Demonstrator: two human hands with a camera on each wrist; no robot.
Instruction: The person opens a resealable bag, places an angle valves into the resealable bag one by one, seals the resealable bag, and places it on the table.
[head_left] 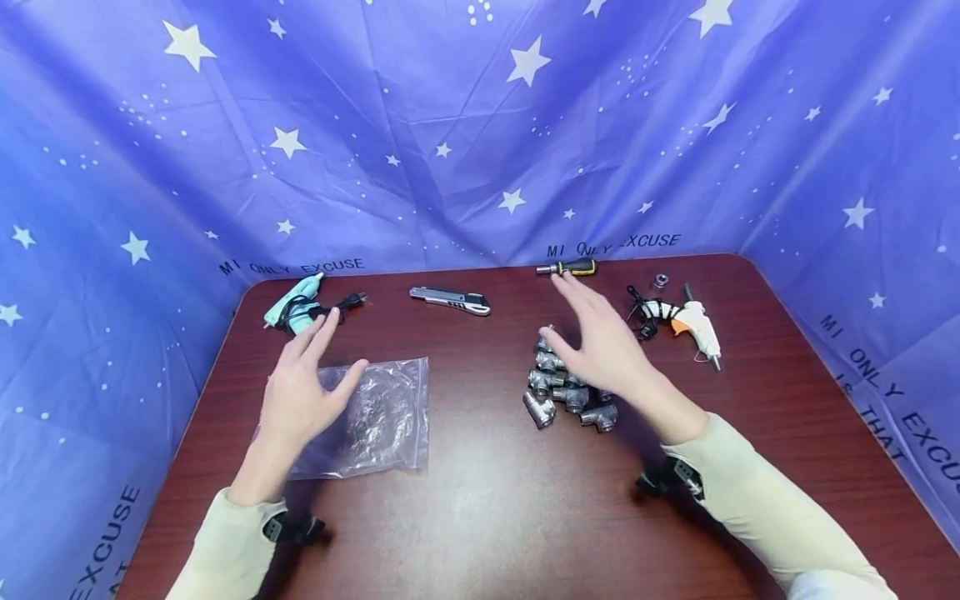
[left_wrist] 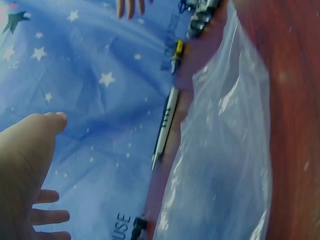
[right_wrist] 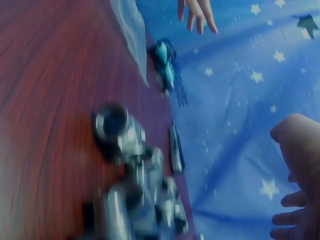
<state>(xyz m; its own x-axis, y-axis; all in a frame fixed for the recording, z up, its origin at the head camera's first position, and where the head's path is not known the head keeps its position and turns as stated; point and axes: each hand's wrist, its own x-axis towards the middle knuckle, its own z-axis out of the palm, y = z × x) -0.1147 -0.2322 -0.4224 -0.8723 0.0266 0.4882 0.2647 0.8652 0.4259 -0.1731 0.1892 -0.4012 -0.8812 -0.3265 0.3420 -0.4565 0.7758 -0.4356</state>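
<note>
My left hand [head_left: 302, 392] hovers over the left part of a clear plastic zip bag [head_left: 386, 417], fingers extended and thumb spread, holding nothing. The bag lies flat and looks wrinkled; in the left wrist view the plastic bag [left_wrist: 220, 150] fills the middle. My right hand [head_left: 603, 342] is raised over a cluster of shiny metal pipe fittings [head_left: 573, 400], its fingers straight and apart, with nothing in it. It hides part of the cluster in the head view. Up close, the metal fittings [right_wrist: 122, 127] appear blurred in the right wrist view, below the hand.
Along the back lie a teal glue gun [head_left: 300, 302] with a black cord, a utility knife [head_left: 450, 300] and a yellow-black screwdriver [head_left: 573, 267]. A white glue gun [head_left: 697, 327] and a small metal ring [head_left: 661, 281] are at right. A starry blue curtain [head_left: 420, 108] surrounds the table [head_left: 480, 533].
</note>
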